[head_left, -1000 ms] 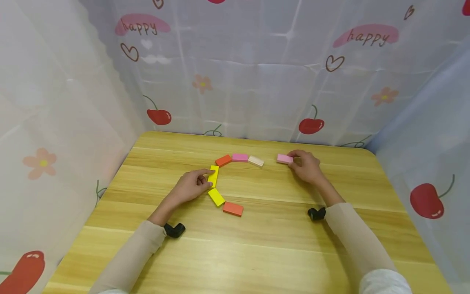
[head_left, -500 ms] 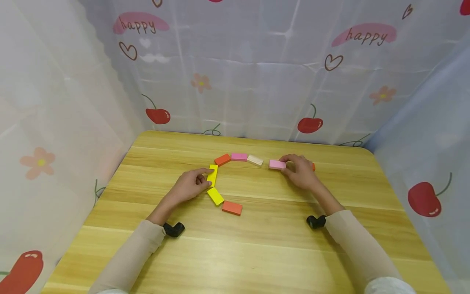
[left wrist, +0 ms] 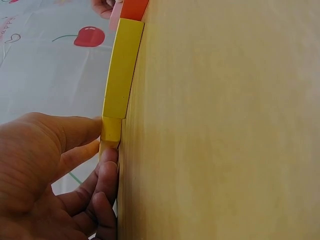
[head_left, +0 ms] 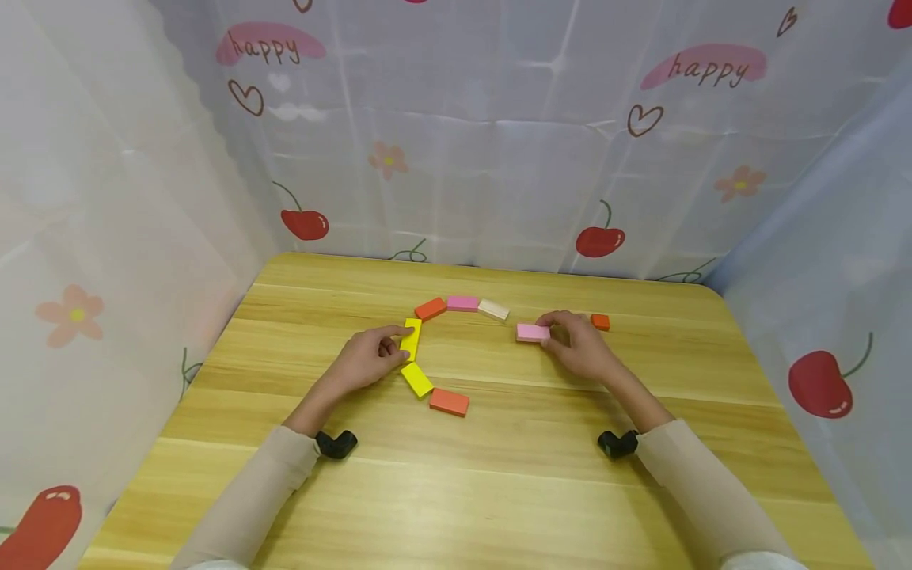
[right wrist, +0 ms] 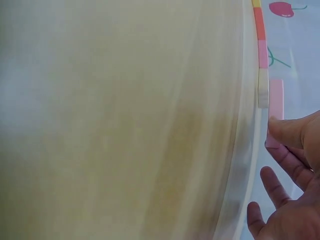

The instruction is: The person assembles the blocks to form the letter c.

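My left hand (head_left: 366,360) pinches a yellow block (head_left: 411,339) between thumb and fingers at the left side of a curved row lying on the table. A second yellow block (head_left: 416,380) and a red-orange block (head_left: 449,402) continue the curve toward me. Beyond the held one lie a red-orange block (head_left: 431,309), a pink block (head_left: 463,303) and a plain wooden block (head_left: 494,309). Held by one end, a light pink block (right wrist: 276,100) is pinched in my right hand (head_left: 580,348). It is apart from the plain wooden block, to its right and nearer me, and looks raised in the right wrist view.
An orange block (head_left: 601,321) lies behind my right hand, with a pale piece beside it partly hidden by the fingers. The wooden table (head_left: 484,491) meets a printed curtain (head_left: 492,158) at its back and sides.
My right hand has carried the light pink block left and toward me. The orange block behind that hand has come into view. My left hand stays on the yellow block.
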The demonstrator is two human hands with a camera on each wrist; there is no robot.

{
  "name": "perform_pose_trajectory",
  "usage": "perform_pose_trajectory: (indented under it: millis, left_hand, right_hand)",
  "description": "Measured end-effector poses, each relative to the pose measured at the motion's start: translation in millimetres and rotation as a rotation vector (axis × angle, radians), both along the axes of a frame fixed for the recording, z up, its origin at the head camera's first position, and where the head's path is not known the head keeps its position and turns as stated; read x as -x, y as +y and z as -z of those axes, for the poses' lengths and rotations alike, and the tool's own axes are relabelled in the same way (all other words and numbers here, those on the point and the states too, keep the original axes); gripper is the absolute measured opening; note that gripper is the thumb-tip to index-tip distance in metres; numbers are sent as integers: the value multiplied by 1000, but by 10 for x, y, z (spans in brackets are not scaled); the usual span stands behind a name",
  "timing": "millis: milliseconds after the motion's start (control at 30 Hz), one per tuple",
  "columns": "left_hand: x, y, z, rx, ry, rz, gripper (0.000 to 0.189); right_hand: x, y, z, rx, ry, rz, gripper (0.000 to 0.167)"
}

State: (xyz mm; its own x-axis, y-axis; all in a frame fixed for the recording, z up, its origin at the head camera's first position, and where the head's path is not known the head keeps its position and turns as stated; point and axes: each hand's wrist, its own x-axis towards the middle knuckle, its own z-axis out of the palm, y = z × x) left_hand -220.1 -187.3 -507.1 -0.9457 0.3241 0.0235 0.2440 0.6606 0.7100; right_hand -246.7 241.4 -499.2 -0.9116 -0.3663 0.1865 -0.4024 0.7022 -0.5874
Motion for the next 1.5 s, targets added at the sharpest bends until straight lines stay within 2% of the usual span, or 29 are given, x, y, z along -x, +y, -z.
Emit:
perform_pose_trajectory:
  millis: [767, 1267, 1500]
  left_hand:
    - [3, -5, 17, -4, -12, -3, 46]
    - [-8, -10, 22, -8, -5, -3, 45]
    - [-5, -2, 9, -6, -6, -4, 46]
  right_hand:
    - [-300, -130, 7, 24, 31, -136, 29]
    - [-517, -271, -43, -12, -15, -155, 28]
    - [-573, -318, -36, -24, 20, -182, 26]
